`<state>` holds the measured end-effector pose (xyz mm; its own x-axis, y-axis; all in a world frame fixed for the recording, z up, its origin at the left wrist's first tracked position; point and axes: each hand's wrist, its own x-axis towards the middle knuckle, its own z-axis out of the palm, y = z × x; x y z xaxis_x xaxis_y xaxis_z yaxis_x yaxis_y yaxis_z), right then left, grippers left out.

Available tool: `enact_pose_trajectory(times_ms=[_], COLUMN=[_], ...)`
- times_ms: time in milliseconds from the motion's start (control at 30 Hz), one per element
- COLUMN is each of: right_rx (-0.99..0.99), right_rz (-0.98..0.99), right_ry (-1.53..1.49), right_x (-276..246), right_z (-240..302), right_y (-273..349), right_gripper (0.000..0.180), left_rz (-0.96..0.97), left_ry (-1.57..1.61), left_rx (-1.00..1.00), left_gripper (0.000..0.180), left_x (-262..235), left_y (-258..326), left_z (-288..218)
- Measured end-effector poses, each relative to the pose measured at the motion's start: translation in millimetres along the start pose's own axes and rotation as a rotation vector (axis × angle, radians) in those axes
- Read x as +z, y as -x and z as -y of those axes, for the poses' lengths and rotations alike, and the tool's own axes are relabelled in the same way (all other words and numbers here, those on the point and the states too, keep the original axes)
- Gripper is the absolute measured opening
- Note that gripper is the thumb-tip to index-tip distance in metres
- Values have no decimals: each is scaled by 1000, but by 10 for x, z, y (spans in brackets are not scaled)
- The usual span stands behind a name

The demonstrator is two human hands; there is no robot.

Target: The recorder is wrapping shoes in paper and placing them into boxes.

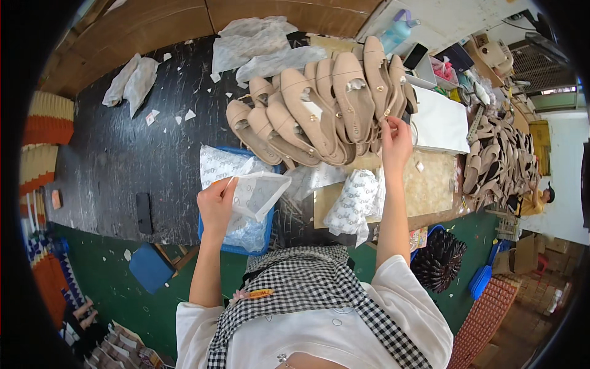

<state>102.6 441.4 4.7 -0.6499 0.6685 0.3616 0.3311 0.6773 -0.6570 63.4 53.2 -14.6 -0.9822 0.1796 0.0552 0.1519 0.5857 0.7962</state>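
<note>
One stack of beige flat shoes (319,107), overlapped in rows on a black worktable (123,154). Right hand (395,140): fingers pinched on the edge of a shoe at the stack's right end. Left hand (215,206): closed on a sheet of white tissue paper (261,194), lifted above a blue tray (243,237) holding more sheets. Crumpled tissue wad (353,200) lies between the arms, just beside a tan board (430,181). White box (439,123) sits right of the stack. Further shoes (498,157) heaped on the far right. Torn paper scraps (166,114) scattered on the table's left.
</note>
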Motion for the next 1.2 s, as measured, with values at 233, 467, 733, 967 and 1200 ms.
enact_pose_trajectory(times_ms=[233,467,733,967,1200], right_rx=[-114,26,-769,381,-148], right_rz=[169,640,1054,1281,1352], right_ry=[-57,-640,95,-1016,-952], right_x=[276,-23,-282,1445,1700], right_z=[245,685,1358,1850,2687], right_y=[145,431,1154,1702,1723], right_gripper=[21,47,50,46,31], left_rz=[-15,-25,-39,-264,-520], left_ry=[-27,-222,-356,-117,281], left_rx=[-26,2,84,295,-181], left_gripper=[16,15,17,5,37], left_x=[12,-85,-163,-261,-1143], left_y=[7,-6,45,622,54], left_z=[-92,23,175,80,371])
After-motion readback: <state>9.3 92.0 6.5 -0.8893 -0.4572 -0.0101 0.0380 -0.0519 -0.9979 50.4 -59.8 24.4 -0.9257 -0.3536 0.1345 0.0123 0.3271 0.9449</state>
